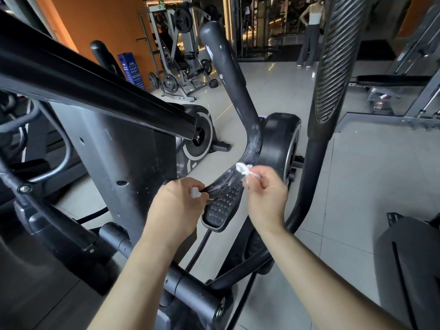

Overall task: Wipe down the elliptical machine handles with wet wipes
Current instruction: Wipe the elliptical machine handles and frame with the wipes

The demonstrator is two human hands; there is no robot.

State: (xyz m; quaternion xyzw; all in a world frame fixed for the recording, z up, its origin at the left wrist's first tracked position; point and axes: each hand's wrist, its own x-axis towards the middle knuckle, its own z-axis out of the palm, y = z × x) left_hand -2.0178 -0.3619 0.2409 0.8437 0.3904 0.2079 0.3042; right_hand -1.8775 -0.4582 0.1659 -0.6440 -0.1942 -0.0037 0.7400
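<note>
2 hands [177,201] [266,194], 1 hdl [234,91], 2 wipe-ends [195,192] [243,168]

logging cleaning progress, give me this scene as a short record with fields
left hand: pinches a white wipe bit by the handle
right hand: pinches a white wipe wad against the handle
handle: dark, curved, white smears around the bend
pedal: studded, below the hands
wipes: one piece or two, cannot tell

The pale, glossy tiled floor [357,186] carried the elliptical machine [276,139], a second flywheel machine [197,134] beside it, a plate-loaded rack [176,75] and blue box [131,70] near the orange wall, and a standing person [309,44] far back.
</note>
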